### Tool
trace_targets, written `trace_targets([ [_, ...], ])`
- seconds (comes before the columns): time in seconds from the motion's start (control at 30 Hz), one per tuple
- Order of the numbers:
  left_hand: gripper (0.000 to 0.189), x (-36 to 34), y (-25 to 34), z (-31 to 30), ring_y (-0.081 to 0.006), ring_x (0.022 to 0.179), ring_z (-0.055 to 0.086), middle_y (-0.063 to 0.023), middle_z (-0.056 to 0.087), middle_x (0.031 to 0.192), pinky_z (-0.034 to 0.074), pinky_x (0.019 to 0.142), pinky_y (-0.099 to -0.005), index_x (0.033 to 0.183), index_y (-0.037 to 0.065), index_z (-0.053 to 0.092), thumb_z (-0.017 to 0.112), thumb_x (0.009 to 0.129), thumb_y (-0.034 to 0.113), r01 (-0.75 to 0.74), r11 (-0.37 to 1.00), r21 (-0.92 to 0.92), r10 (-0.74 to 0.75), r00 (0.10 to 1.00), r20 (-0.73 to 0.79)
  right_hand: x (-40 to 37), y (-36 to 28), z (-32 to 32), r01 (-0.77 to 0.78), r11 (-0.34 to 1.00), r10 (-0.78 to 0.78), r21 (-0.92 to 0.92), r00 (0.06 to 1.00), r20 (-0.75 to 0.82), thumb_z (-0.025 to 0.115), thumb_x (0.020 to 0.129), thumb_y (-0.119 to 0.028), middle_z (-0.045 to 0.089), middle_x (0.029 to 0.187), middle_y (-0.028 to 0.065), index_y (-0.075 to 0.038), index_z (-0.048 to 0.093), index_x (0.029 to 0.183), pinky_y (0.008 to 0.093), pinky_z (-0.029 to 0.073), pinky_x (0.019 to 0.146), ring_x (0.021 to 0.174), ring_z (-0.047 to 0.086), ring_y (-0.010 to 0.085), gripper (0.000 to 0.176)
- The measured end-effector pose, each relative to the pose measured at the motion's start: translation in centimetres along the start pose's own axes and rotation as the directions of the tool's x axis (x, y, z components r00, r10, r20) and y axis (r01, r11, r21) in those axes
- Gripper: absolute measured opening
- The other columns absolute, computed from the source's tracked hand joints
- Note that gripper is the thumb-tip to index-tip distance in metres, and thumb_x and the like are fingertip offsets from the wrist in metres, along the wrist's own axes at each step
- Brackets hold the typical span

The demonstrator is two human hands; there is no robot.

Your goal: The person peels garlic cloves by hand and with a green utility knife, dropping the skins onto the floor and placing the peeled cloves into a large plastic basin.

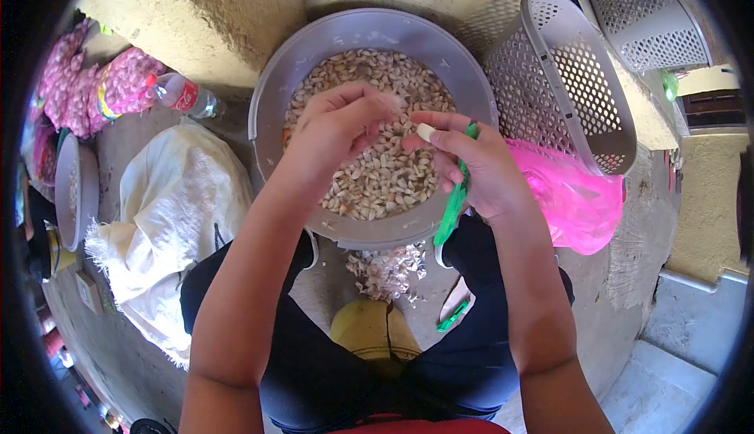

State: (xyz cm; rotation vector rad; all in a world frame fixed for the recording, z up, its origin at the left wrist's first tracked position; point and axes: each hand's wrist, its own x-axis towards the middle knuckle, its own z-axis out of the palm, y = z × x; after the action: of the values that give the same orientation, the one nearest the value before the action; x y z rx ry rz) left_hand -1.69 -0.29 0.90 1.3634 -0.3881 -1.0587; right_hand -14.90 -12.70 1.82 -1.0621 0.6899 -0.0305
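Centre frame: right hand [483, 168] pinches one clove [425, 131], clasps one green handle [452, 212]; left hand [334, 124] curls, fingers' hold unclear.

The clove [425, 131] and plastic basin [377, 29] look smooth, the wall [243, 10] rough, the sack [173, 190] woven.

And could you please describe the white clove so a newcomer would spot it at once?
Find the big grey basin of cloves. Above it, the right hand holds a green tool and pinches the white clove, plainly paler than the cloves in the basin.
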Motion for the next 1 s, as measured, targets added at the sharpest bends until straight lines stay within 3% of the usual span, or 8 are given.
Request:
trace_targets([
  [0.23,0.018,0.3,0.0,-0.3,-0.0026,0.053,0.036,0.0053,0.044,0.057,0.027,0.047,-0.0189,0.070,0.004,0.058,0.057,0.077,0.020,-0.019,0.980,0.196,0.048,0.988,-0.146,-0.5,-2.1,-2.8,0.057,0.845,-0.167,-0.531,0.973,-0.162,0.056,0.078,-0.014,0.061,0.093,0.0133,0.003,0.049,0.111,0.0175,0.036,0.042,0.045,0.040,0.0043,0.039],
  [0.3,0.020,0.2,-0.1,-0.2,-0.0028,0.053,0.037,0.0050,0.044,0.058,0.028,0.048,-0.0192,0.071,0.003,0.058,0.058,0.077,0.021,-0.028,0.973,0.228,0.059,0.990,-0.129,-0.5,-4.0,-6.4,0.442,0.820,-0.553,-0.363,0.776,-0.304,0.053,0.076,-0.011,0.064,0.082,0.0082,0.000,0.049,0.111,0.0183,0.037,0.040,0.040,0.039,0.0054,0.037],
  [0.37,0.021,0.1,-0.1,0.0,-0.0029,0.054,0.038,0.0045,0.044,0.058,0.029,0.048,-0.0194,0.072,0.002,0.059,0.059,0.078,0.022,-0.043,0.962,0.269,0.071,0.993,-0.095,-1.8,-5.9,-9.0,0.398,0.837,-0.547,-0.376,0.621,-0.561,0.054,0.078,-0.014,0.064,0.080,0.0070,0.001,0.045,0.114,0.0172,0.037,0.040,0.041,0.040,0.0053,0.040],
  [0.47,0.022,-0.2,-0.4,0.7,-0.0045,0.055,0.040,0.0020,0.045,0.056,0.032,0.049,-0.0216,0.074,0.000,0.059,0.061,0.078,0.021,-0.115,0.900,0.420,0.147,0.988,-0.046,-2.3,-5.3,-9.9,0.248,0.891,-0.436,-0.380,0.699,-0.567,0.055,0.079,-0.018,0.064,0.081,0.0073,0.001,0.044,0.115,0.0168,0.036,0.041,0.042,0.040,0.0047,0.043],
  [0.6,0.018,-0.4,-0.8,1.5,-0.0072,0.061,0.048,0.0014,0.050,0.062,0.037,0.055,-0.0224,0.077,0.000,0.061,0.065,0.076,0.017,-0.283,0.786,0.550,0.275,0.956,0.099,-1.6,-3.3,-4.6,0.122,0.894,-0.198,-0.431,0.971,-0.136,0.058,0.078,-0.025,0.062,0.080,0.0071,0.000,0.049,0.111,0.0179,0.034,0.040,0.045,0.041,0.0039,0.042],
  [0.73,0.018,-0.2,-0.9,1.3,-0.0079,0.062,0.049,-0.0001,0.052,0.066,0.039,0.054,-0.0240,0.077,-0.001,0.061,0.069,0.071,0.014,-0.444,0.644,0.623,0.360,0.895,0.264,-0.9,-0.9,-1.5,0.010,0.902,-0.003,-0.432,1.000,0.017,0.064,0.073,-0.018,0.059,0.068,0.0038,0.001,0.054,0.105,0.0197,0.035,0.040,0.044,0.043,0.0056,0.039],
  [0.87,0.016,-0.1,-1.0,1.1,-0.0093,0.060,0.049,-0.0003,0.051,0.067,0.038,0.053,-0.0245,0.073,0.000,0.059,0.070,0.070,0.011,-0.530,0.500,0.685,0.418,0.840,0.345,-0.2,0.4,-0.9,0.079,0.948,-0.103,-0.308,0.993,-0.064,0.066,0.071,-0.015,0.059,0.066,0.0046,0.002,0.056,0.099,0.0206,0.035,0.039,0.043,0.044,0.0059,0.034],
  [1.0,0.014,-0.5,-0.4,1.0,-0.0095,0.060,0.049,0.0007,0.051,0.069,0.036,0.051,-0.0231,0.080,0.004,0.055,0.060,0.077,0.017,-0.190,0.911,0.367,0.175,0.982,0.073,0.0,0.4,-1.0,0.088,0.939,-0.133,-0.331,0.984,-0.114,0.064,0.074,-0.016,0.060,0.067,0.0069,0.001,0.060,0.090,0.0227,0.038,0.042,0.046,0.048,0.0092,0.024],
])
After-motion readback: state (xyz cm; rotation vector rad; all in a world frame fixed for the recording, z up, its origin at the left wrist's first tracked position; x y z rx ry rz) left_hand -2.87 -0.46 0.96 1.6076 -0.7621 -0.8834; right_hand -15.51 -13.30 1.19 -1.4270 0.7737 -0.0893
